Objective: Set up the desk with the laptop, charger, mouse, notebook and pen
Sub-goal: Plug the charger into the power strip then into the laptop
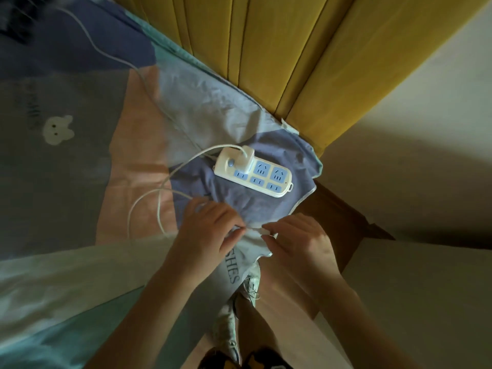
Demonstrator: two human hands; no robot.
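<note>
Both hands are down on the bedsheet (pixel 80 169), meeting just below the power strip (pixel 254 175). The left hand (pixel 210 230) is curled over a stretch of white charger cable (pixel 159 206), fingers bent and thumb pressed toward the fingertips, pinching the cable's end. The right hand (pixel 298 241) comes in from the other side, its fingertips closed on a small white piece (pixel 263 231) at that same end; whether it is a connector or a tie is too small to tell. The 2 sets of fingertips sit almost touching, with the cable end caught between them.

From the left hand the cable loops out to the left across the pink panel of the sheet, then sweeps back up to the white charger plug (pixel 246 158), which stands in the left end of the strip. The strip lies flat on a purple patch of sheet, near the bed corner, well clear of both hands. A 2nd white cord (pixel 106 53) trails away to the upper left. Behind the bed stands a yellow padded headboard (pixel 306 49).
</note>
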